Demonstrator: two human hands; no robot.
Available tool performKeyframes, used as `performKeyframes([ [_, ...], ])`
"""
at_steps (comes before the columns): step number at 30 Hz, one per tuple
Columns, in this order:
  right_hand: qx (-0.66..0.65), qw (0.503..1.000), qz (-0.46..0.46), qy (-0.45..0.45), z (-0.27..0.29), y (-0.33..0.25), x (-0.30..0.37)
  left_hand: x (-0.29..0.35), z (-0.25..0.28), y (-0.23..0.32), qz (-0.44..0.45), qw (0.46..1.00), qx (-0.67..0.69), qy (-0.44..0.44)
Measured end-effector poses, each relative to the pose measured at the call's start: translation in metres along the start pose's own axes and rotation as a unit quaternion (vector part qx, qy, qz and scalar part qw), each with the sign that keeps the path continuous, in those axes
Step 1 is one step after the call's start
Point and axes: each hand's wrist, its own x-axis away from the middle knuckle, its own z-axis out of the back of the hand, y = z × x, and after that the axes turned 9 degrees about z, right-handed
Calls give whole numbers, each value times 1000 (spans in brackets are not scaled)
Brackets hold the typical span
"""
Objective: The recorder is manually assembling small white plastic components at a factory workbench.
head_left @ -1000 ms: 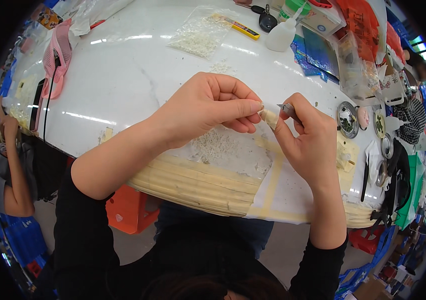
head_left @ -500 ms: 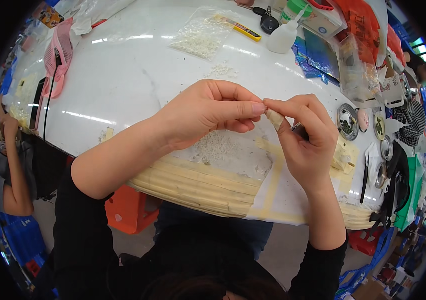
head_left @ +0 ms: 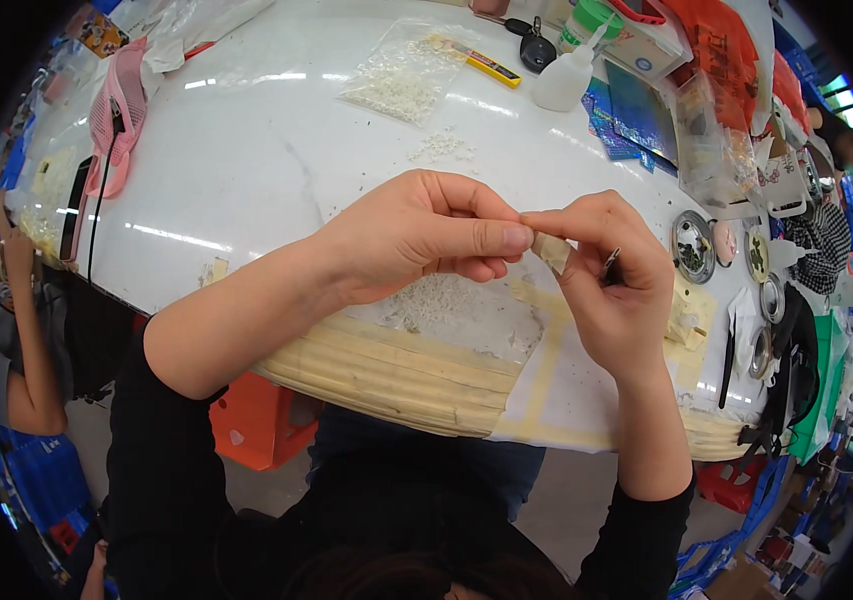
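Observation:
My left hand [head_left: 417, 235] pinches thumb and index finger together over the middle of the table; whatever lies between the tips is too small to make out. Against those tips rests the index fingertip of my right hand [head_left: 622, 275], which is curled closed. A slim metal tool [head_left: 611, 262] pokes out from its bent fingers, mostly hidden. Beige tape [head_left: 553, 252] shows at the right thumb's tip, apparently wrapped round it. Below the hands, tiny white bits [head_left: 437, 297] lie scattered on the white table [head_left: 237, 150], and a smaller scatter [head_left: 442, 147] lies beyond them.
Farther off are a clear bag of white bits [head_left: 402, 85], a yellow cutter knife [head_left: 492, 67], a white squeeze bottle [head_left: 565, 78] and blue shiny sheets [head_left: 637, 110]. Round metal dishes [head_left: 694, 245] stand at right. Beige padding [head_left: 397, 370] covers the near edge. Another person's arm [head_left: 27, 330] is far left.
Both hands stay together at nearly the same place. My right hand has turned slightly, so the metal tool shows more plainly and the taped thumb sits a little lower.

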Motion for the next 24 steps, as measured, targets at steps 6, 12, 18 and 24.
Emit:
performKeyframes([
  [6, 69, 998, 3, 10, -5, -2, 0, -2, -2, -3, -61, 992, -76, 85],
  [12, 122, 992, 22, 23, -8, -2, 3, -1, -7, 0, -31, 994, -52, 91],
  [18, 87, 996, -5, 20, -5, -2, 1, 0, -6, -5, -151, 968, -179, 91],
  [24, 76, 997, -3, 22, -4, -5, -2, -2, -4, -7, -215, 950, -217, 71],
])
